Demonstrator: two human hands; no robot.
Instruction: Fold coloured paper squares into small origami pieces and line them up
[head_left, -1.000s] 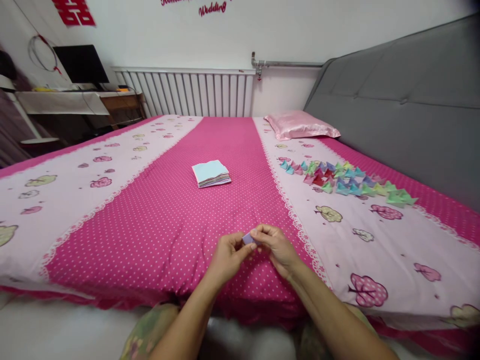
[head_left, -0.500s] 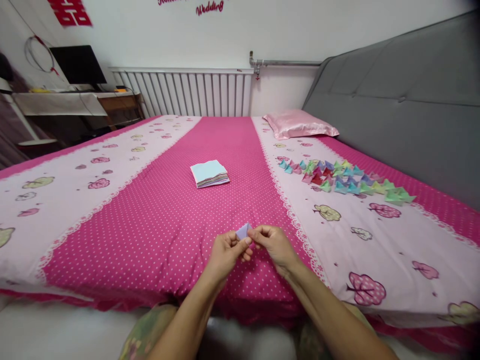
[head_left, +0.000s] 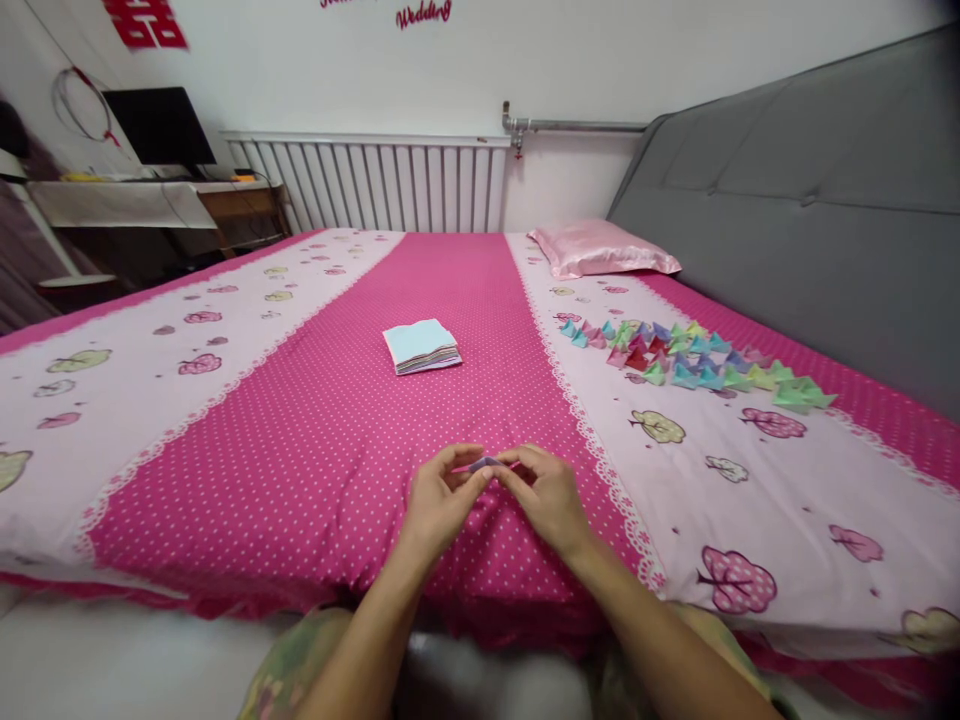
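My left hand [head_left: 441,502] and my right hand [head_left: 549,497] meet over the near edge of the pink dotted bedspread [head_left: 315,440]. Both pinch a small folded lilac paper piece [head_left: 486,464], which lies nearly flat between the fingertips. A stack of coloured paper squares [head_left: 421,347] with a light blue sheet on top rests farther up the middle of the bed. To the right, several folded paper shapes [head_left: 694,362] in green, blue, red and purple lie in rows on the pale strip.
A pink satin pillow [head_left: 602,249] lies at the far right by the grey padded headboard [head_left: 810,200]. A white radiator [head_left: 375,185] lines the back wall. A desk with a dark monitor [head_left: 159,127] stands at the far left.
The lilac paper stood up between my fingertips half a second ago; now it is turned nearly flat. Both hands stay in the same spot.
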